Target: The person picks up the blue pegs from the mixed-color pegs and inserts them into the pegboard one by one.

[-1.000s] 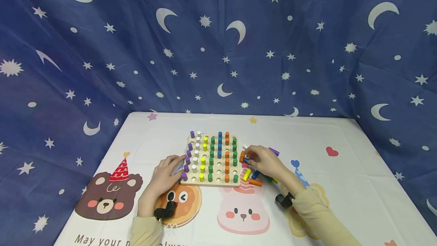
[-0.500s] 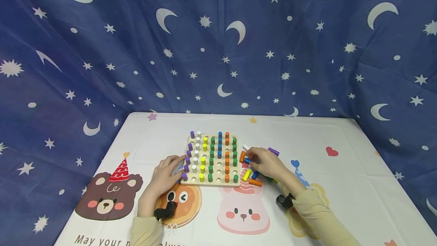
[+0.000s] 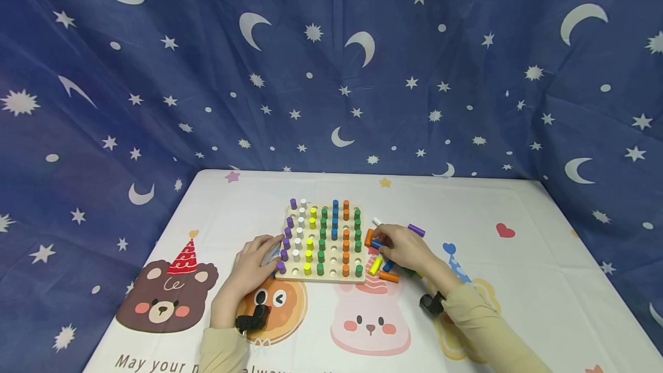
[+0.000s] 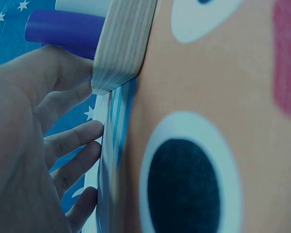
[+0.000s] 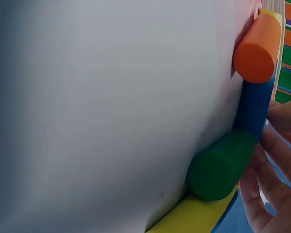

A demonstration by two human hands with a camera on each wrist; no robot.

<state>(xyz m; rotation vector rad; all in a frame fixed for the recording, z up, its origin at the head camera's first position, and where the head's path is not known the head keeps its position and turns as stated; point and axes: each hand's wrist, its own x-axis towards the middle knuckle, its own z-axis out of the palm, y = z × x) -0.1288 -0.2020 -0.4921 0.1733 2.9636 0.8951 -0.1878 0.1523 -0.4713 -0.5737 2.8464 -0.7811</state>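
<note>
A wooden pegboard [image 3: 326, 280] lies on the table with rows of purple, white, yellow, green, blue and orange pegs standing in it. My left hand [image 3: 252, 268] rests along its left edge, thumb at the near corner by a purple peg [image 4: 63, 31], other fingers spread loosely. To the right of the board, my right hand [image 3: 408, 248] is over a pile of loose pegs, with thumb and forefinger about a blue peg [image 3: 376, 243]. The palm hides part of the pile. In the right wrist view, orange [image 5: 256, 58], green [image 5: 218, 167] and yellow [image 5: 194, 216] pegs lie near the fingers.
Around the right hand lie a white peg [image 3: 377, 221], a purple peg [image 3: 416, 230] and a yellow peg [image 3: 375, 266]. The white tablecloth [image 3: 466, 206] has printed cartoon animals. A blue curtain [image 3: 290, 73] with moons and stars hangs behind the table.
My right hand has drawn back slightly to the right, showing more of the white peg behind it. The left hand stays at the board's edge. The head view has shifted a little.
</note>
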